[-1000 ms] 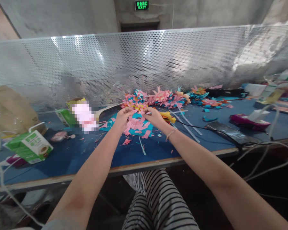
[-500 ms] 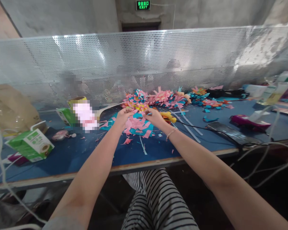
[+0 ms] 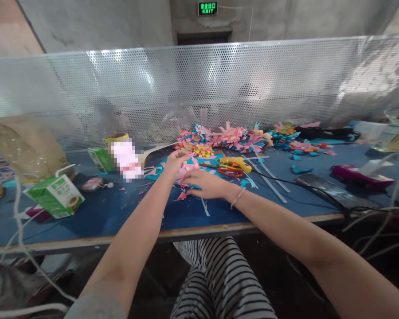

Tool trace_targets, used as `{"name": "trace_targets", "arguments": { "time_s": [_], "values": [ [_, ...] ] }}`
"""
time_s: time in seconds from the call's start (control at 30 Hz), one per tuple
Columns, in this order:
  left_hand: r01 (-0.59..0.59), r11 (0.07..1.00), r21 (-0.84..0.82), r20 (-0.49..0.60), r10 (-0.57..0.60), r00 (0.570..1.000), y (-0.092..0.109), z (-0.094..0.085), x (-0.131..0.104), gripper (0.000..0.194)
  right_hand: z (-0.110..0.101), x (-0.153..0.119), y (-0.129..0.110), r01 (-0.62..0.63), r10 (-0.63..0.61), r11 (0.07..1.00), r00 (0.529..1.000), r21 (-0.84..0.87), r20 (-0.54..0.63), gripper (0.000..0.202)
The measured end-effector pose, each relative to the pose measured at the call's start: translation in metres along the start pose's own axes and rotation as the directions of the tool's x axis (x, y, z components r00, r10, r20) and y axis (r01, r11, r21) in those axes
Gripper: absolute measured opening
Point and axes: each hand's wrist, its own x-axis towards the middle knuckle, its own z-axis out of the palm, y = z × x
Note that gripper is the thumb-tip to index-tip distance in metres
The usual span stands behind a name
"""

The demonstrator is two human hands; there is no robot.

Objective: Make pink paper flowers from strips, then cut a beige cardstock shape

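My left hand (image 3: 177,163) is over the pile of cut paper, its thumb and fingers drawn together in a pinch. What sits between them is too small to make out. Just to its right and nearer the table edge, my right hand (image 3: 204,182) is low over the pile, fingers stretched out and somewhat apart. Pink paper pieces (image 3: 190,165) lie between and under the hands, on blue paper (image 3: 159,170). Behind the hands rests a yellow-centred pink paper flower (image 3: 202,149). A yellow glue gun (image 3: 236,164) lies right of the hands, beside red-handled scissors (image 3: 231,173).
More paper flowers (image 3: 232,135) line the base of a perforated metal screen (image 3: 173,79). A green drink carton (image 3: 58,197) and a lit, blurred phone screen (image 3: 124,157) stand left. On the right are pale strips (image 3: 269,179), a dark phone (image 3: 329,188) and white cables (image 3: 395,177).
My right hand has moved away from the left fingertips, down towards the table edge, and its fingers have opened out. My left hand stays near the flower. The view has shifted slightly left.
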Motion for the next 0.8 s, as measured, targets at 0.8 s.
{"name": "trace_targets", "arguments": {
  "time_s": [0.8],
  "values": [
    [-0.014, 0.999, 0.034, -0.034, 0.015, 0.999, 0.004, 0.002, -0.004, 0.021, 0.002, -0.002, 0.024, -0.393, 0.439, 0.77, 0.898, 0.502, 0.031, 0.009]
  ]
}}
